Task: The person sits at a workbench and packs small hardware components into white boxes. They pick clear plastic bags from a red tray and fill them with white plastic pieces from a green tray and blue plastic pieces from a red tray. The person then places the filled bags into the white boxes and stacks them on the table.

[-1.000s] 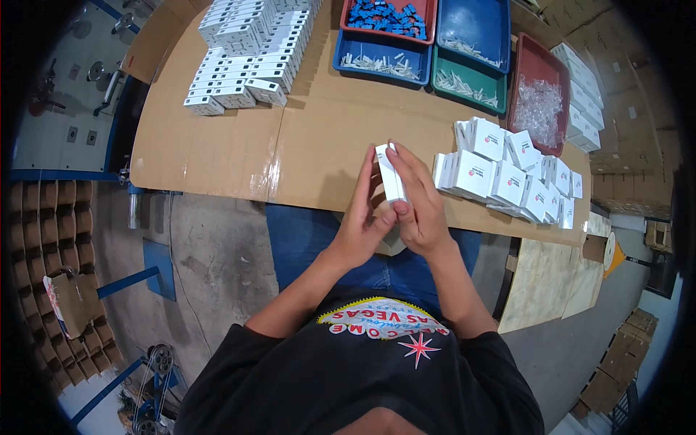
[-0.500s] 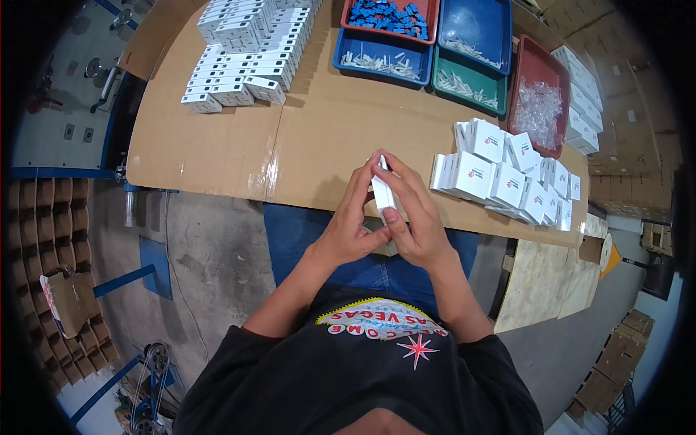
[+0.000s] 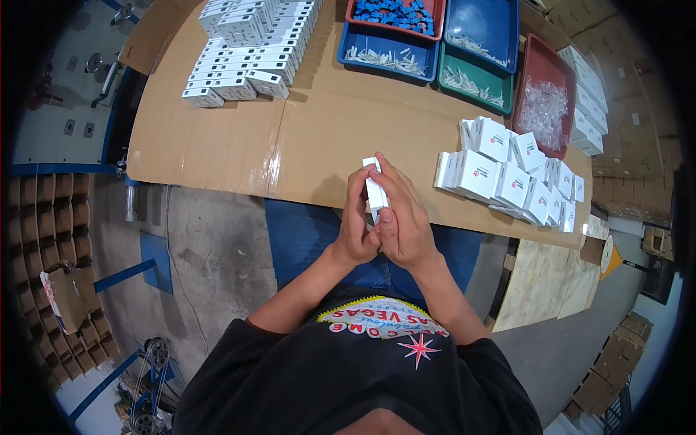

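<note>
A flat white plastic box (image 3: 375,190), seen mostly edge-on, stands upright between my two palms just in front of the table's near edge. My left hand (image 3: 351,226) presses on its left side with the fingers close together. From the other side my right hand (image 3: 407,223) is closed on it, its thumb lying along the near end. Both palms hide the broad faces of the box. To the right of my hands lies a pile of white square boxes with a small printed mark (image 3: 477,174), some stacked and some leaning.
Rows of white slotted boxes (image 3: 235,69) are stacked at the back left of the cardboard-covered table (image 3: 203,145). Behind stand a red tray of blue parts (image 3: 355,16), blue trays (image 3: 341,58) and a green tray (image 3: 453,87) of white pieces, and a red tray of clear plastic pieces (image 3: 523,54).
My hands have closed more tightly around the white box and come slightly left. The box's narrow edge now shows more plainly between them.
</note>
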The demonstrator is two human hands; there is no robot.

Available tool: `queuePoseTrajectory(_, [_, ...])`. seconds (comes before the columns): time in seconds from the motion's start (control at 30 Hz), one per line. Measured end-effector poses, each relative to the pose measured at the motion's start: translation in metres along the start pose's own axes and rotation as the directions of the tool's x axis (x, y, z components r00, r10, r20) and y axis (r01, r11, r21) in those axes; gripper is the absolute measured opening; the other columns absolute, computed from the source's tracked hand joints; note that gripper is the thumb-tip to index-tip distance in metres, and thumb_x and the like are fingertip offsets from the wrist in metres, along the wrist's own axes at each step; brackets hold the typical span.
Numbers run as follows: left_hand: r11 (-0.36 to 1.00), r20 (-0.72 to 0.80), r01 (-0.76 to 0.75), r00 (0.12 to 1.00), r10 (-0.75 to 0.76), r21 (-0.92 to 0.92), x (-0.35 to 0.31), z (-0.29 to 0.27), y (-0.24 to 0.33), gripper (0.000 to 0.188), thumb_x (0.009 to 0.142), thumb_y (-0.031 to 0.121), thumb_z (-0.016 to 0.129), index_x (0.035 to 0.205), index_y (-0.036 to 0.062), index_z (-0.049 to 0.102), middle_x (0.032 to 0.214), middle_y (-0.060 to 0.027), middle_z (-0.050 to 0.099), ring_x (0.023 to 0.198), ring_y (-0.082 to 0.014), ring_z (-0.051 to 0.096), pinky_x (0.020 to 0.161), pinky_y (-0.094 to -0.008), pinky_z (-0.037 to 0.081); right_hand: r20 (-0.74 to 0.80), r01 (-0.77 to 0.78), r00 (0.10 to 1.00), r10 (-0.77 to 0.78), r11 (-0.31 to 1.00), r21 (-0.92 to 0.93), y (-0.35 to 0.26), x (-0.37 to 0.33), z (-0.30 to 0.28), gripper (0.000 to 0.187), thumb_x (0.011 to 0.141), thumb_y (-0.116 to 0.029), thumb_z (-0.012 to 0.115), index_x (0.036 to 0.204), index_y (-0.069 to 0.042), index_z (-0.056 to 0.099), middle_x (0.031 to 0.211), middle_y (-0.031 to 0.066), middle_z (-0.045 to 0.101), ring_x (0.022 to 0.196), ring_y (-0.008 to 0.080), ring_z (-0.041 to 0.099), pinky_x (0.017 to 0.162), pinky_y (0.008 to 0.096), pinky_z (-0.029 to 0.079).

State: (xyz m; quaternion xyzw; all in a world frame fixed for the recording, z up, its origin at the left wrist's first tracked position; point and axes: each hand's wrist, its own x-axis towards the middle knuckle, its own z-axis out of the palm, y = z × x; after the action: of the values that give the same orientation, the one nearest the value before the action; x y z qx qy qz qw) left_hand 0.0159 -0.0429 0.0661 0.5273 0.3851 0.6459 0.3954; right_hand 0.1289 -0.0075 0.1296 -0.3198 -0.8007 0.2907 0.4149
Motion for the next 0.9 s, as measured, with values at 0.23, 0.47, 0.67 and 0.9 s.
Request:
queuePoseTrajectory(0.23, [0.663,0.071,0.451,0.853,-0.517,-0.597,0.023,0.003,0.036,0.071,0.1,0.055,0.039,0.148,0.0027,0.029,0.132,-0.0164,0.051,0.119,-0.0252,0.056,0.096,-0.0411,0.049,0.16,-0.146,0.974,0.161,0.984,-0.105,-0.003,0.013,-0.027,0.066,0.086,-0.039,0.072,0.138,-0.003,0.052,0.144,0.023,0.046,0.124,0.0414,0.051,0.101,0.0442,0.044])
queuePoseTrajectory(0.47, [0.593,0.207,0.637,0.748,-0.631,-0.493,0.028,-0.008,0.041,0.07,0.102,0.06,0.029,0.144,0.0054,0.039,0.129,-0.0142,0.058,0.117,-0.0242,0.06,0.097,-0.0377,0.05,0.184,-0.176,0.966,0.183,0.983,-0.055,0.011,0.012,-0.034,0.081,0.075,-0.04,0.081,0.141,-0.004,0.05,0.138,0.0201,0.049,0.121,0.0368,0.053,0.098,0.0411,0.046])
queuePoseTrajectory(0.67, [0.665,0.089,0.587,0.777,-0.623,-0.462,0.021,-0.005,0.025,0.077,0.1,0.066,0.024,0.146,0.0058,0.038,0.134,-0.0136,0.055,0.124,-0.026,0.055,0.105,-0.0399,0.043,0.185,-0.195,0.964,0.193,0.981,-0.008,0.003,0.011,-0.033,0.085,0.071,-0.039,0.084,0.142,-0.007,0.051,0.14,0.0192,0.045,0.125,0.0375,0.048,0.101,0.0417,0.043])
queuePoseTrajectory(0.9, [0.115,0.477,0.71,0.574,-0.665,-0.694,0.052,-0.027,0.044,0.081,0.096,0.072,0.026,0.142,0.0089,0.047,0.121,-0.0087,0.064,0.107,-0.0207,0.064,0.081,-0.0347,0.056,0.296,-0.062,0.95,0.102,0.988,-0.143,0.008,0.022,-0.054,0.078,0.068,-0.031,0.087,0.136,-0.009,0.056,0.147,0.0168,0.042,0.128,0.0376,0.045,0.103,0.0439,0.042])
